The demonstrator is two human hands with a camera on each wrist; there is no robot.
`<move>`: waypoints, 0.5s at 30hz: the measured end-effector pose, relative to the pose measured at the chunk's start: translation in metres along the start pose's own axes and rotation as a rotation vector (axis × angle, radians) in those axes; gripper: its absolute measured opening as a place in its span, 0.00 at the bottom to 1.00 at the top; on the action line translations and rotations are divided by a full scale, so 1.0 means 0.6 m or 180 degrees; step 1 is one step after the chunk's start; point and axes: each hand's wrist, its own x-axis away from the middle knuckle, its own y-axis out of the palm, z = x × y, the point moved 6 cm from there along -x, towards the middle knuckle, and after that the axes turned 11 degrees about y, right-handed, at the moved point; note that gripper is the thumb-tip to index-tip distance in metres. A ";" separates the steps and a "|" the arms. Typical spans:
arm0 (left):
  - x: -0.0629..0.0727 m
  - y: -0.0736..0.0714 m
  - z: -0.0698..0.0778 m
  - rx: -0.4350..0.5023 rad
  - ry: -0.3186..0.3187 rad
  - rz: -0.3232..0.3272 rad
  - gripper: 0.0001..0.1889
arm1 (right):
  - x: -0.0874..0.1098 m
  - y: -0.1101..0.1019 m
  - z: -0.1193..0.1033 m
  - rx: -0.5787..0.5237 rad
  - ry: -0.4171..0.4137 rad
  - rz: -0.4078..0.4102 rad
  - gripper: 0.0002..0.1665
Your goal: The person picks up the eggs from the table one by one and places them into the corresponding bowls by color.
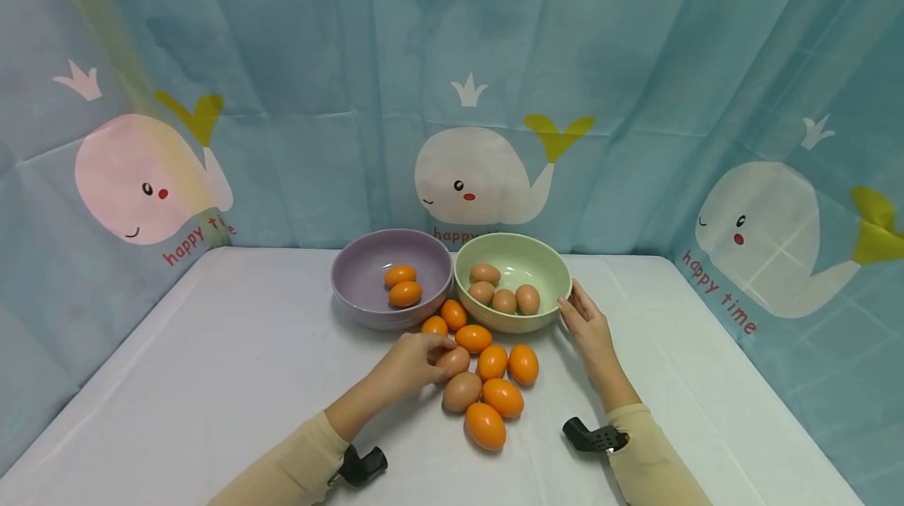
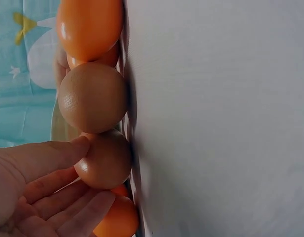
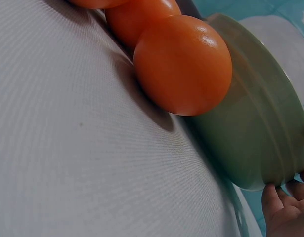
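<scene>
My left hand (image 1: 412,365) pinches a brown egg (image 1: 454,362) between thumb and fingers, low among the loose eggs. Another brown egg (image 2: 93,98) touches it in the left wrist view. My right hand (image 1: 589,329) rests its fingers and thumb on the outer right side of the green bowl (image 1: 544,324), at the rim. In the right wrist view the fingertips (image 3: 273,200) touch the bowl's wall. Several brown eggs (image 1: 504,301) lie inside that bowl. To its left stands a purple bowl (image 1: 346,286) with two orange eggs (image 1: 405,294) in it.
Several loose orange eggs (image 1: 493,362) lie on the white tabletop (image 1: 233,365) in front of the bowls, the closest orange egg (image 1: 486,426) toward me. A blue curtain (image 1: 318,98) with whale prints hangs behind the table and along its sides.
</scene>
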 end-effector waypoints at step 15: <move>0.001 0.001 -0.002 -0.0031 0.0021 0.0083 0.21 | 0.000 0.000 0.000 -0.0020 -0.0005 -0.0016 0.41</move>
